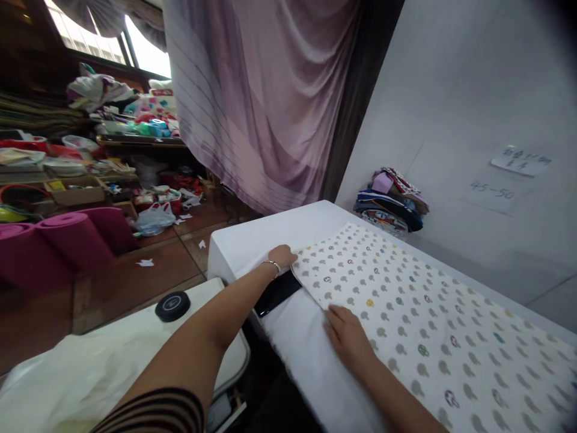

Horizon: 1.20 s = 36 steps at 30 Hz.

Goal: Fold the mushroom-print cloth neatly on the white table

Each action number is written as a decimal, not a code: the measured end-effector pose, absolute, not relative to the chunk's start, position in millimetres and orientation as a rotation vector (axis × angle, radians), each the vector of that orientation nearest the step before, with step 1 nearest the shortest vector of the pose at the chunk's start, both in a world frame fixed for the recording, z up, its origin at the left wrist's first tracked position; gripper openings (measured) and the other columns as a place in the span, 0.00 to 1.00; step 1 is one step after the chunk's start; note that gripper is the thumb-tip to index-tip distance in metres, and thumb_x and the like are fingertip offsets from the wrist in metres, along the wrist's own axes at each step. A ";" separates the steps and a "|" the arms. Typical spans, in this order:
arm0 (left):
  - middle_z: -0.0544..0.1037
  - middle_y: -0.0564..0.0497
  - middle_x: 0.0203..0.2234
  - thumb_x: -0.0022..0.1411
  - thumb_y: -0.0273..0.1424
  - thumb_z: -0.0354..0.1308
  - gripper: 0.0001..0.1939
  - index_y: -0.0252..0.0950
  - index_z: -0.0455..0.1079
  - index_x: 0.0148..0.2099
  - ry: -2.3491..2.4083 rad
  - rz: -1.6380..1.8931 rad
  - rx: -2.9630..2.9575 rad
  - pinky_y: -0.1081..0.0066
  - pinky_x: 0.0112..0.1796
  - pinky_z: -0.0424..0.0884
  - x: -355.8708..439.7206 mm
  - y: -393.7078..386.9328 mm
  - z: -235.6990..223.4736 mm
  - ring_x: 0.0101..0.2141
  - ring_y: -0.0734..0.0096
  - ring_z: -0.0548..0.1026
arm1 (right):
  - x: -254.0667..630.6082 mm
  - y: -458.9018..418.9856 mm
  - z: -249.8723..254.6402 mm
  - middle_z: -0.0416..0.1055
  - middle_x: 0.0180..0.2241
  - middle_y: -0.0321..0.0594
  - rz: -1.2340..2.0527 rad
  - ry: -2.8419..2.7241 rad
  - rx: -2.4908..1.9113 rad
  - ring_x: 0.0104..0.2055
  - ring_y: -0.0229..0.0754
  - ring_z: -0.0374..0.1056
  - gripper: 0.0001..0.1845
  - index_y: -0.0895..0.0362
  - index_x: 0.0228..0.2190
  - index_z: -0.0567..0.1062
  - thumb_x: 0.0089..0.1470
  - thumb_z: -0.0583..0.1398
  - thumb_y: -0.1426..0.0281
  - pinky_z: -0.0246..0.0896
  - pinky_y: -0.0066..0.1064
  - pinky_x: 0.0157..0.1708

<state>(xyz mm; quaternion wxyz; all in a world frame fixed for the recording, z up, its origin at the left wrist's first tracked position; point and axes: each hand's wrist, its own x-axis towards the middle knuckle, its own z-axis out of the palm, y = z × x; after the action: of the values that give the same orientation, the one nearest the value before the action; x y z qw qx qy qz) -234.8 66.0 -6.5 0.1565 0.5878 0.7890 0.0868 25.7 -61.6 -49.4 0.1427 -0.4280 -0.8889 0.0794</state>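
Note:
A cream mat [406,307] printed with grey and coloured mushroom-like figures lies spread over the white-covered table [270,231]. At its far left corner, my left hand [283,255] is closed on the edge, with a bracelet at the wrist. My right hand [347,334] is nearer to me along the same side; its fingers close around the mat's edge, and the fingertips are partly hidden. Between the hands and just left of the mat lies a flat, shiny black object [282,293], perhaps a phone, partly behind my left arm.
At left stands a cream stool-like surface [211,300] with a round black lid-like disc [172,306] and plastic sheeting [81,379]. Folded clothes [390,201] are stacked against the wall. Rolled magenta mats [72,240], a plastic bag [155,218] and paper scraps lie beyond; a curtain [270,90] hangs behind.

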 end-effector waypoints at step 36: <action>0.78 0.40 0.28 0.53 0.28 0.51 0.12 0.29 0.74 0.33 2.071 0.346 1.718 0.74 0.36 0.66 -250.1 77.6 -14.1 0.34 0.65 0.76 | -112.9 22.9 -37.8 0.70 0.37 0.44 0.079 -2.578 -1.352 0.38 0.43 0.66 0.14 0.57 0.34 0.73 0.59 0.48 0.72 0.57 0.31 0.32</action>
<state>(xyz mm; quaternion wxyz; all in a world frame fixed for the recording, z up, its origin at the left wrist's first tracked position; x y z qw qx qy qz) -250.1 77.6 -14.1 0.2125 0.6187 0.7460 0.1248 -112.9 22.9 -37.8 0.1143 -0.4612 -0.8795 0.0268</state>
